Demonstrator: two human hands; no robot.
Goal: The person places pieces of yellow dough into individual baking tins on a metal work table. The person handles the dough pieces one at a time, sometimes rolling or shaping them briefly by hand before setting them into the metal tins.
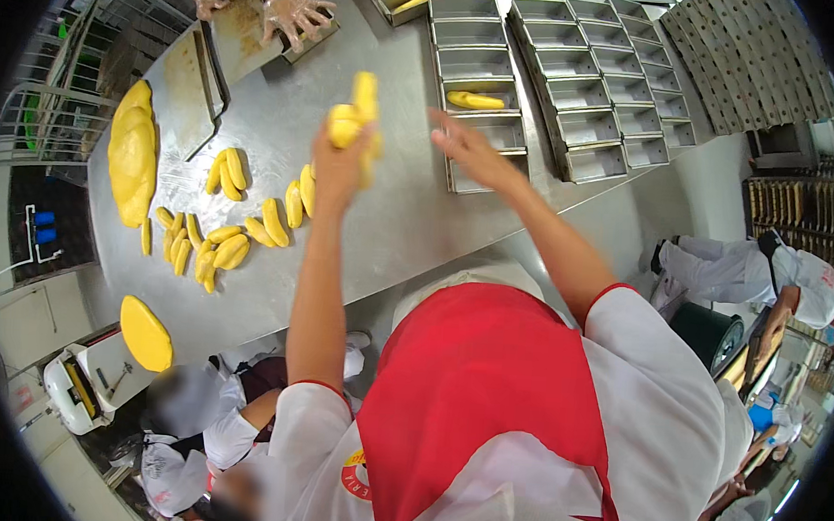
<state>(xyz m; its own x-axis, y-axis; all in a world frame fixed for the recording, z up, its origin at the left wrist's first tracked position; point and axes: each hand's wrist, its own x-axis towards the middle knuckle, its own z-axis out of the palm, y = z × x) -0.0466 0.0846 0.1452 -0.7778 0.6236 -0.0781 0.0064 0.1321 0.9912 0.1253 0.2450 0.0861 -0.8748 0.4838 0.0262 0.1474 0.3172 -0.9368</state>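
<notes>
My left hand (pixel 338 168) grips several yellow dough rolls (pixel 364 98) above the steel table; motion blurs them slightly. Apart from it, my right hand (pixel 474 149) hovers with fingers spread, holding nothing. It is just beside and over the left edge of a strapped set of metal loaf pans (pixel 470 61). One pan in that set contains a yellow dough piece (pixel 475 101). More shaped dough rolls (pixel 230 247) lie in loose clusters on the table to the left of my left hand.
A large yellow dough mass (pixel 132 153) lies at the table's left, near metal trays (pixel 185 86). Further pan sets (pixel 574 95) stand at right. Across the table, a co-worker's gloved hand (pixel 295 17) is over a pan. A dough sheet (pixel 146 333) is at lower left; co-workers stand nearby.
</notes>
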